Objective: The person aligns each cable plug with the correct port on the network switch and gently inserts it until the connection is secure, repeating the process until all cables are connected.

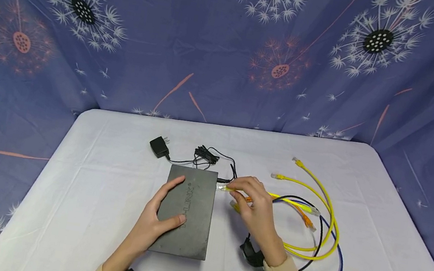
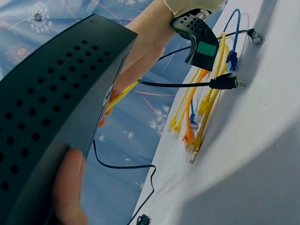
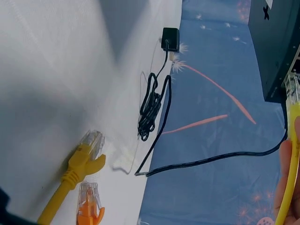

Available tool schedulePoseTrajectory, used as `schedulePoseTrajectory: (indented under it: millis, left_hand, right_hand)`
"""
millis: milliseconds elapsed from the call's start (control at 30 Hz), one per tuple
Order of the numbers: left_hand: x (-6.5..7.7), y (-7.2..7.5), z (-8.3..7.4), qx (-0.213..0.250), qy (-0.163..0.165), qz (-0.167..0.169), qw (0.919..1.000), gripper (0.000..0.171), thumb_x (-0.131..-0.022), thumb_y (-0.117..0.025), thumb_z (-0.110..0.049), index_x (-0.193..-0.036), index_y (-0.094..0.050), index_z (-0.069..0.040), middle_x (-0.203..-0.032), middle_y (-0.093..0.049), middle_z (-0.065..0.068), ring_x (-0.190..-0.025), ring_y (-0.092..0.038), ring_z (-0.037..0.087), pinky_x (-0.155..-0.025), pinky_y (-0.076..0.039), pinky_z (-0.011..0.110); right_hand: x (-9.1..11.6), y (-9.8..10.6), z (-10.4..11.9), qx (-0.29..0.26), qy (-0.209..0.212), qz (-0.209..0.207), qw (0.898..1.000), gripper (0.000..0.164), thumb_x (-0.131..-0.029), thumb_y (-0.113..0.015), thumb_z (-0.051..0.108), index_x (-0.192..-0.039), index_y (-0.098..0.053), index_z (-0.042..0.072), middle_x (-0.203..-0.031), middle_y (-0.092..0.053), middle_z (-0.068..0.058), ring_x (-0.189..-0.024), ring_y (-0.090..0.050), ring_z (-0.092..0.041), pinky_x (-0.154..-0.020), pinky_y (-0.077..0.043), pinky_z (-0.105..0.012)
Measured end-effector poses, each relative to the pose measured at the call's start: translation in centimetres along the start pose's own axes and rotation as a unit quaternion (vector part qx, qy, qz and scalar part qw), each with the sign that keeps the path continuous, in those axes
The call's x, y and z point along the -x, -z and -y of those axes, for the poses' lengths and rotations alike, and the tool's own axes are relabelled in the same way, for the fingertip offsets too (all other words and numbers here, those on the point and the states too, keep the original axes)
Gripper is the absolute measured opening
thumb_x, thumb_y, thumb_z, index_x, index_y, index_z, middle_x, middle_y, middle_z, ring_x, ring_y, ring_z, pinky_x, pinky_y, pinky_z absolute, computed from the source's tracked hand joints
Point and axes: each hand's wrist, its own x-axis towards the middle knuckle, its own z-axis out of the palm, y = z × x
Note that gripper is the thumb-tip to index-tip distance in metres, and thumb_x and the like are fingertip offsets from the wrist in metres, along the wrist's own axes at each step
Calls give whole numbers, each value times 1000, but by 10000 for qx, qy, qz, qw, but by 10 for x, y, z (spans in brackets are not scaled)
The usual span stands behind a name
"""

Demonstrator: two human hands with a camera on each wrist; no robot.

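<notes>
A dark grey network switch (image 1: pixel 195 217) with raised lettering on top is gripped by my left hand (image 1: pixel 159 214). The thumb lies across its top, and the left wrist view shows the box held above the tabletop. My right hand (image 1: pixel 253 203) pinches a yellow Ethernet cable (image 3: pixel 289 183) near its end, at the box's right side. Its clear plug (image 3: pixel 292 89) meets the port edge; how deep it sits cannot be seen. A thin black power cord (image 3: pixel 211 159) runs to the same side, its plug (image 1: pixel 223 181) beside the yellow one.
A black power adapter (image 1: pixel 160 147) and bundled cord (image 1: pixel 206 154) lie behind the switch on the white-covered table (image 1: pixel 73 207). Right of it lie more yellow cables (image 1: pixel 336 230), an orange one (image 1: pixel 307 221), a blue one (image 1: pixel 340 269) and a black one (image 1: pixel 320 242), loosely overlapping.
</notes>
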Motion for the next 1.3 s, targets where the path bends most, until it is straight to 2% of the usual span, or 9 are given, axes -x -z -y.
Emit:
schedulePoseTrajectory:
  millis: [200, 633, 833, 1067, 1300]
  left_hand:
    - [-1, 0, 0, -53, -43, 49, 10000, 77, -80, -71, -10, -147, -37, -30, -150, -31, -1, -134, -30, 24, -103, -21, 56]
    - [1, -2, 0, -98, -23, 67, 9999, 78, -81, -70, -11, -148, -35, -31, -151, -29, -2, -135, -28, 24, -104, -18, 56]
    - [2, -3, 1, -90, 13, 107, 9999, 78, -82, -70, -13, -148, -33, -33, -153, -26, -3, -137, -24, 24, -104, -16, 57]
    - [3, -5, -1, -178, 13, 109, 9998, 77, -83, -69, -16, -148, -33, -34, -154, -23, -4, -140, -19, 24, -104, -13, 59]
    - [3, -5, -3, -149, 63, 121, 9998, 77, -83, -69, -15, -148, -32, -34, -154, -23, -4, -139, -19, 24, -104, -14, 59]
  right_hand:
    - [-2, -1, 1, 65, -100, -27, 9999, 26, -76, -72, -14, -93, -72, 6, -97, -62, -5, -91, -60, -21, -82, -45, -22]
    - [-5, -4, 2, 103, -38, -94, 9999, 25, -75, -71, -15, -91, -71, 5, -95, -61, -5, -88, -61, -20, -77, -46, -22]
    - [-6, -5, 1, 107, 69, -332, 9994, 25, -72, -73, -15, -88, -71, 4, -92, -62, -5, -86, -61, -20, -76, -47, -22]
    - [-7, -7, 1, 119, 191, -482, 9986, 26, -72, -73, -16, -88, -72, 4, -91, -62, -6, -84, -61, -21, -69, -49, -29]
    - [-6, -9, 3, 103, 278, -457, 9985, 26, -73, -73, -16, -90, -72, 3, -91, -62, -6, -82, -60, -20, -68, -47, -23]
